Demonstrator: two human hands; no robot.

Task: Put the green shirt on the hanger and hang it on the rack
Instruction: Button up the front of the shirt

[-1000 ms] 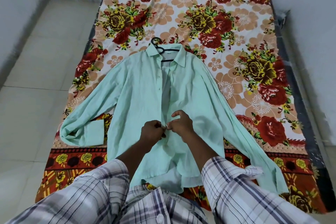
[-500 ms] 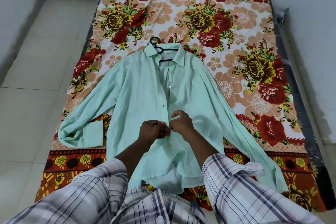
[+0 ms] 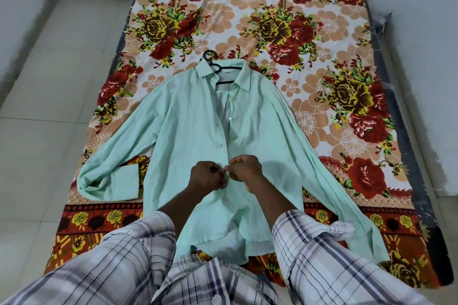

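The green shirt [image 3: 188, 126] lies spread at the near end of the bed [image 3: 322, 32], hanger [image 3: 215, 67] inside its collar. Left grip [image 3: 207, 177] and right grip [image 3: 246, 171] both pinch its front placket, fingers curled.

A pale green shirt [image 3: 188, 131] with long sleeves is laid flat, front up, on a floral sheet [image 3: 272, 27], with the collar pointed away and the hem nearest the person. The sleeves are spread to both sides, and the one on the person's left is bent back at the cuff. A black hanger [image 3: 218, 69] is seated inside the collar, its hook lying on the sheet beyond it. The upper placket is open; lower down, the front edges are pinched by the left hand [image 3: 205, 178] and right hand [image 3: 247, 171].
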